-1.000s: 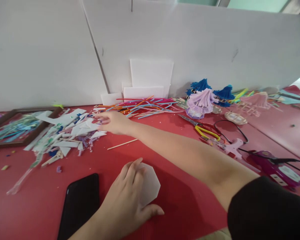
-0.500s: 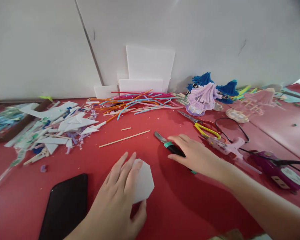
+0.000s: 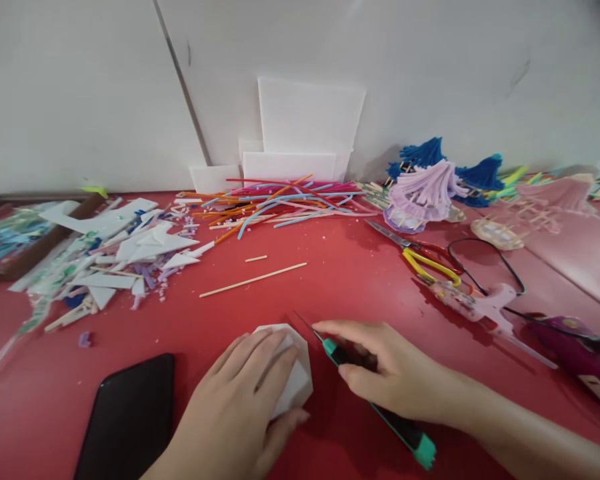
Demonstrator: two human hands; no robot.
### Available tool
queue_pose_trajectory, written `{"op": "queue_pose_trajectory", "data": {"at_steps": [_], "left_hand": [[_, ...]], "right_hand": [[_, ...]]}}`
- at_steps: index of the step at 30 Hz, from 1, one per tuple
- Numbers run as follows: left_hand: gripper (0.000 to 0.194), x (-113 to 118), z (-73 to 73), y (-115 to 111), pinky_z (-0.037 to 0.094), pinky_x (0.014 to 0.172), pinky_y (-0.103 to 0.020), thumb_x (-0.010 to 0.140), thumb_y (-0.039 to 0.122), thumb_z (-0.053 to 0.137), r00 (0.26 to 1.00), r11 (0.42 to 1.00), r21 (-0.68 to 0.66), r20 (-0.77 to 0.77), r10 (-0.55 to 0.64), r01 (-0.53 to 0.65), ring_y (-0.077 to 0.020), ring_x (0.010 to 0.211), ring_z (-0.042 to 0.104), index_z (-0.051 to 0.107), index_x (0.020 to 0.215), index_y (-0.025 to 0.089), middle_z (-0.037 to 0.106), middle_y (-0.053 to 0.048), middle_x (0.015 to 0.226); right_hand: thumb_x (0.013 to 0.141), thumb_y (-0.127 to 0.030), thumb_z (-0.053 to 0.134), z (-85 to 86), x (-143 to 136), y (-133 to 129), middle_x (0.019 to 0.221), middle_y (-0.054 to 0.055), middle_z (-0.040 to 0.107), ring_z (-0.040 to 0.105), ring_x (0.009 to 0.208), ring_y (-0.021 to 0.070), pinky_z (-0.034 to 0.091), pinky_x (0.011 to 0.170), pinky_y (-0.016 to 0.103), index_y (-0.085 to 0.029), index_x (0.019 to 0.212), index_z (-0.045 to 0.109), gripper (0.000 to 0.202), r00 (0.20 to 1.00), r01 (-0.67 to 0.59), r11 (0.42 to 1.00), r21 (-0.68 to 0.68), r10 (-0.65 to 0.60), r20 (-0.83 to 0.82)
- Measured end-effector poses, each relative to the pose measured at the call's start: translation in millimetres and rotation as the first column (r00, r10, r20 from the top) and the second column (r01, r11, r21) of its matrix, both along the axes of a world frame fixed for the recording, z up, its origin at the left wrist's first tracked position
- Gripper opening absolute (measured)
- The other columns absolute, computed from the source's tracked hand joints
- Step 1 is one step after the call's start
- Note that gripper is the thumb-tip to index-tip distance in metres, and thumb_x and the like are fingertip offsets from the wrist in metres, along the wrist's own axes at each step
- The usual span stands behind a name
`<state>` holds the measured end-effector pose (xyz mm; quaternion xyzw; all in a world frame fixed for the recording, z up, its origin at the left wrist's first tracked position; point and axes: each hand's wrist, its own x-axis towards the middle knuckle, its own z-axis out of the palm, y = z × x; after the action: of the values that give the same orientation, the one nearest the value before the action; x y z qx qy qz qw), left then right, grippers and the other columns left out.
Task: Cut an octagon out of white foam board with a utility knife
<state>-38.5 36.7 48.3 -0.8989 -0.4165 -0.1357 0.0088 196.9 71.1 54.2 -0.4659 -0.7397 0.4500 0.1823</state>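
My left hand (image 3: pixel 247 393) grips a white many-sided piece of foam board (image 3: pixel 303 373), its fingers lying over the top and the thumb at the near edge. Most of that piece is hidden beneath the fingers. To its right, my right hand (image 3: pixel 380 367) is closed around a black and green utility knife (image 3: pixel 400 425). The thin blade is out and points up and left, a little apart from the board. A thin wooden stick (image 3: pixel 253 280) and a shorter stick (image 3: pixel 256 258) lie beyond both hands.
A black phone (image 3: pixel 127 420) lies at the near left, below a heap of white scraps (image 3: pixel 150 243). Pipe cleaners (image 3: pixel 280 203) are piled at the back. On the right are scissors (image 3: pixel 387 233), yellow-handled pliers (image 3: pixel 433 267), a glue gun (image 3: pixel 480 307) and small pipe-cleaner umbrellas (image 3: pixel 423 190).
My right hand has come nearer and turned the knife so its blade shows edge-on, its tip now close to the board. My left fingers have shifted further over the piece.
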Motion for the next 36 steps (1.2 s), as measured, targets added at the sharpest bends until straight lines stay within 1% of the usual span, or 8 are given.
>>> {"op": "queue_pose_trajectory", "data": {"at_steps": [5, 8, 12, 16, 20, 22, 27, 36], "left_hand": [[0.047, 0.9, 1.1, 1.1, 0.053, 0.096, -0.046, 0.082, 0.021, 0.052, 0.995, 0.995, -0.028, -0.042, -0.093, 0.092, -0.0304, 0.122, 0.055, 0.053, 0.129, 0.018, 0.059, -0.011, 0.133], [0.047, 2.0, 0.9, -0.1, 0.053, 0.096, -0.046, 0.082, 0.021, 0.052, 0.997, 0.997, -0.021, -0.028, -0.075, 0.075, -0.0294, 0.121, 0.056, 0.053, 0.129, 0.017, 0.06, -0.011, 0.132], [0.048, 3.6, -0.8, -1.2, 0.054, 0.094, -0.044, 0.082, 0.026, 0.055, 1.0, 1.0, -0.007, 0.019, -0.017, 0.017, -0.0286, 0.116, 0.059, 0.052, 0.129, 0.016, 0.062, -0.011, 0.128], [0.051, 3.8, -1.2, -2.0, 0.056, 0.091, -0.044, 0.08, 0.026, 0.055, 1.0, 1.0, 0.008, -0.004, -0.005, 0.005, -0.0293, 0.115, 0.06, 0.051, 0.13, 0.013, 0.062, -0.012, 0.128], [0.053, 2.5, -2.9, -3.6, 0.056, 0.089, -0.044, 0.079, 0.026, 0.055, 1.0, 1.0, 0.021, -0.012, 0.001, -0.001, -0.0299, 0.114, 0.06, 0.051, 0.13, 0.013, 0.062, -0.012, 0.128], [0.053, 2.1, -4.4, -3.9, 0.056, 0.09, -0.044, 0.079, 0.026, 0.056, 1.0, 1.0, 0.015, 0.002, 0.01, -0.01, -0.0297, 0.113, 0.06, 0.051, 0.13, 0.014, 0.062, -0.012, 0.127], [0.05, 3.3, -5.1, -1.7, 0.055, 0.092, -0.043, 0.082, 0.025, 0.055, 0.999, 0.999, -0.048, 0.038, 0.019, -0.017, -0.0279, 0.117, 0.058, 0.05, 0.132, 0.019, 0.061, -0.008, 0.129], [0.054, 3.8, -6.0, -0.5, 0.055, 0.091, -0.043, 0.082, 0.025, 0.053, 1.0, 1.0, 0.016, -0.028, -0.006, 0.007, -0.028, 0.119, 0.057, 0.047, 0.135, 0.015, 0.06, -0.008, 0.133]], "right_hand": [[0.075, -0.009, 0.052, 3.6, -5.3, 0.3, 0.11, 0.002, 0.074, 0.069, 0.092, 0.0196, 0.055, 0.08, 0.03, -0.025, 0.129, 0.062, 0.057, 0.998, -0.04, 0.999, 0.0, 0.04, -0.057], [0.073, -0.008, 0.054, 2.5, -6.1, 0.0, 0.121, 0.005, 0.07, 0.066, 0.106, 0.0223, 0.051, 0.093, 0.034, -0.024, 0.13, 0.061, 0.06, 0.997, -0.048, 0.999, 0.016, 0.049, -0.062], [0.073, -0.007, 0.054, 2.8, -4.7, 0.0, 0.127, 0.005, 0.066, 0.064, 0.111, 0.0227, 0.049, 0.098, 0.035, -0.024, 0.132, 0.06, 0.062, 0.997, -0.048, 0.999, 0.006, 0.048, -0.066], [0.074, -0.003, 0.052, 6.5, -4.7, -0.4, 0.125, 0.0, 0.068, 0.067, 0.104, 0.0188, 0.049, 0.096, 0.03, -0.031, 0.135, 0.057, 0.067, 0.986, -0.095, 0.995, -0.031, 0.09, -0.139], [0.073, -0.001, 0.05, 8.6, -4.7, -0.7, 0.111, -0.005, 0.073, 0.068, 0.085, 0.0162, 0.054, 0.08, 0.026, -0.036, 0.136, 0.055, 0.072, 0.983, -0.128, 0.99, -0.066, 0.117, -0.144], [0.074, 0.0, 0.049, 8.5, -4.3, -0.6, 0.108, -0.005, 0.074, 0.068, 0.084, 0.0162, 0.054, 0.077, 0.025, -0.037, 0.136, 0.054, 0.073, 0.983, -0.134, 0.988, -0.07, 0.124, -0.133], [0.078, -0.001, 0.045, 8.1, -4.7, -0.6, 0.129, -0.001, 0.065, 0.063, 0.114, 0.02, 0.044, 0.104, 0.035, -0.033, 0.136, 0.054, 0.067, 0.991, -0.091, 0.995, -0.044, 0.086, -0.101], [0.081, -0.007, 0.043, 12.3, -6.2, -6.4, 0.115, 0.008, 0.072, 0.066, 0.107, 0.0203, 0.049, 0.096, 0.03, -0.019, 0.14, 0.051, 0.06, 0.989, -0.137, 0.989, 0.054, 0.133, 0.065]]}}
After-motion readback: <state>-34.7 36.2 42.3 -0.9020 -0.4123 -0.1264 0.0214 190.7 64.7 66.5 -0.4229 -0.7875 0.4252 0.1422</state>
